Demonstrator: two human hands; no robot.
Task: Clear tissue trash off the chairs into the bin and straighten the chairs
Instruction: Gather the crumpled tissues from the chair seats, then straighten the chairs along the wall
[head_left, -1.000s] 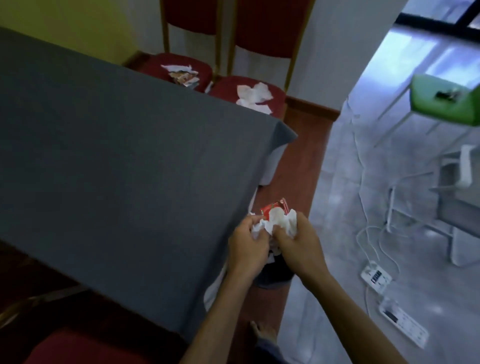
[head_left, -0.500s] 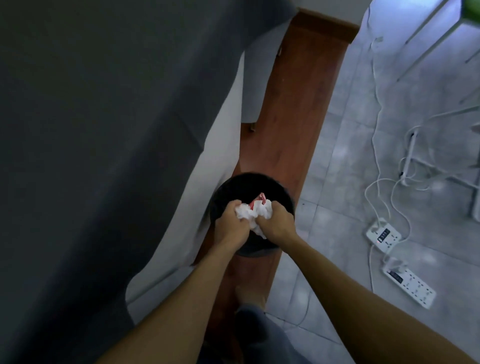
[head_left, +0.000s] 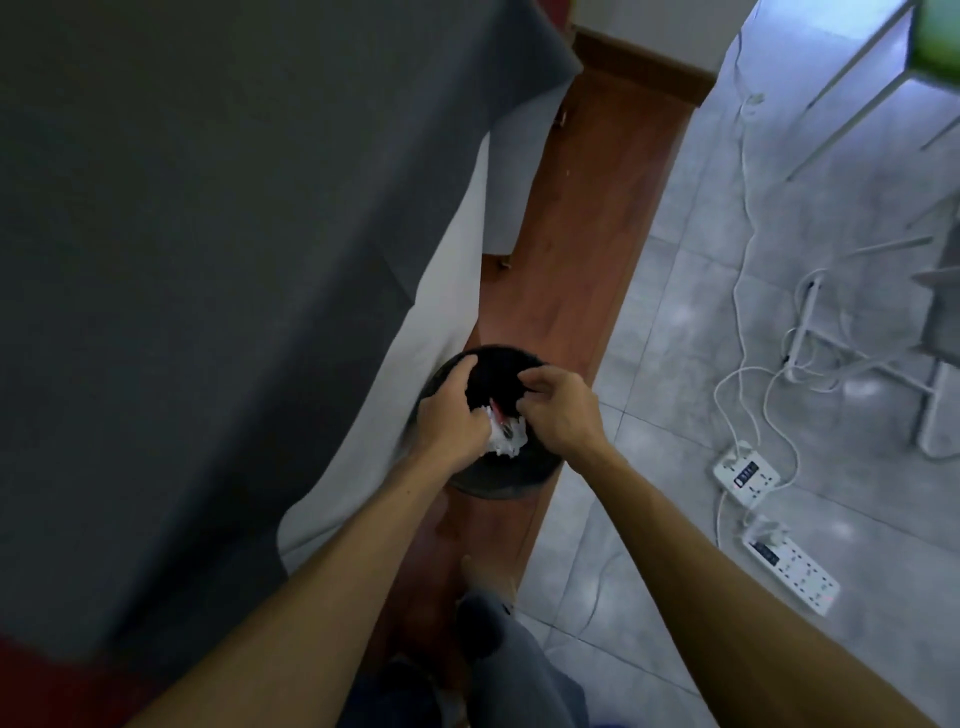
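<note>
Grey floor tiles (head_left: 675, 260) fill the right of the view, bordered by a strip of reddish-brown wooden flooring (head_left: 587, 234) running beside a table draped in a dark grey cloth (head_left: 208, 234), beneath whose edge a pale white underlayer (head_left: 431, 332) hangs down. On the wooden strip, just beside the hanging cloth, a round black plastic bin (head_left: 493, 480) is stood upright with its mouth open upward. On the tiles well apart to the right, two white power strips (head_left: 745, 470) with trailing cables are seen. Both arms are reached down over the bin's mouth. The left hand (head_left: 449, 413) is curled and held at the near-left of the opening, the right hand (head_left: 558, 410) at its right, with the fingers bent loosely inward; no firm pinch is visible on either side. Between and just below the two hands, a crumpled wad of white tissue with a scrap of red wrapper (head_left: 503, 434) is seen inside the bin's rim, touching or nearly touching the left hand, which is the nearer of the two. The wad is judged to lie straight below the hands, so only release and withdrawal upward appear needed; whether it is already free cannot be told.
</note>
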